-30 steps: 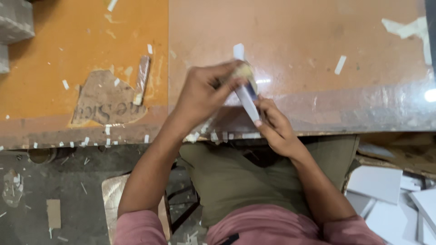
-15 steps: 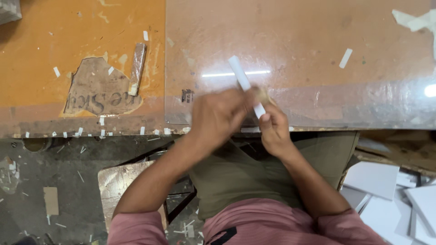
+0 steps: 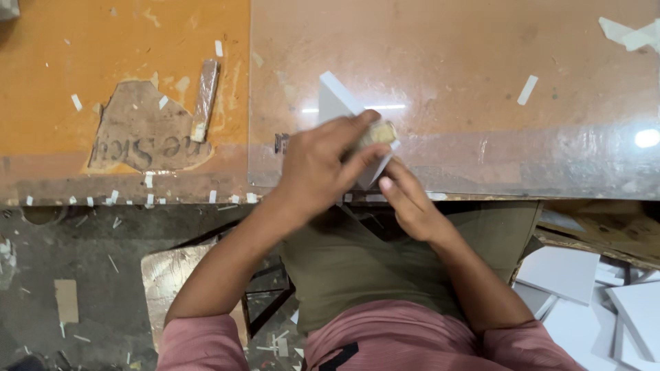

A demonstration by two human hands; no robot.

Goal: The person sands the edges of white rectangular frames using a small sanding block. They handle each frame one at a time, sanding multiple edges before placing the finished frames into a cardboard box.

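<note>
Left hand (image 3: 323, 168) clamps a small yellowish pad (image 3: 377, 132) onto a flat white rectangular board (image 3: 335, 103). Right hand (image 3: 407, 199) pinches the board's lower corner, at the orange worktop (image 3: 137, 41) edge. Risk: board tilted, thinly pinched; pad pressure could twist it free.

We see our left hand (image 3: 323, 168) pressing a small yellowish block (image 3: 378, 132) against a white board (image 3: 337, 103), which tilts up toward twelve o'clock over the glass-topped table (image 3: 481, 82). Our right hand (image 3: 409, 203) grips the board's lower edge from five o'clock. At nine o'clock a wrapped stick (image 3: 205, 99) lies beside a torn patch (image 3: 141, 134). White sheets (image 3: 605, 288) are stacked at four o'clock.
</note>
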